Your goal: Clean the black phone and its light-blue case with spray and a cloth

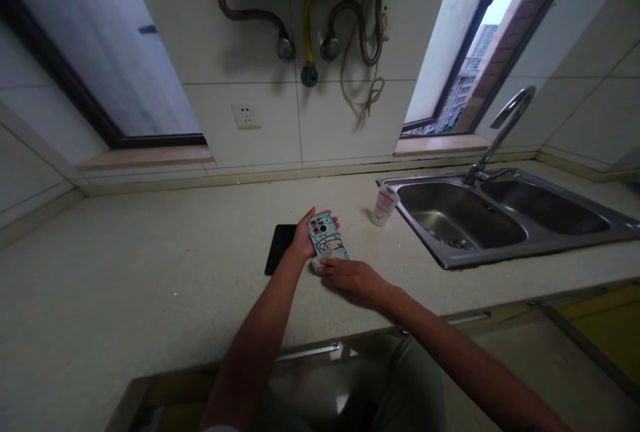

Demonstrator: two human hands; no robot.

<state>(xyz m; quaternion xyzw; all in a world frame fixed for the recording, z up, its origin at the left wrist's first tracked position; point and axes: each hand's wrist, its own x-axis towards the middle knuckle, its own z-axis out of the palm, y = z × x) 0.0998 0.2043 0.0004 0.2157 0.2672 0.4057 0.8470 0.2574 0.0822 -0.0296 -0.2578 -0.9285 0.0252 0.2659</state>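
My left hand (303, 239) is wrapped round a light-blue phone case (327, 239) with a cartoon print and camera cut-outs, holding it just above the counter. My right hand (350, 279) sits at the case's near end with its fingers curled, pinching something small and white (319, 263) against it. What that white thing is I cannot make out. A flat black phone (279, 249) lies on the counter just left of my left hand.
A small white plastic cup (385, 207) with red marks stands by the sink's left rim. A steel double sink (505, 219) with a curved tap (503, 129) fills the right side. Pale countertop (150, 265) stretches left. Hoses and a wall socket (247, 115) are on the tiled back wall.
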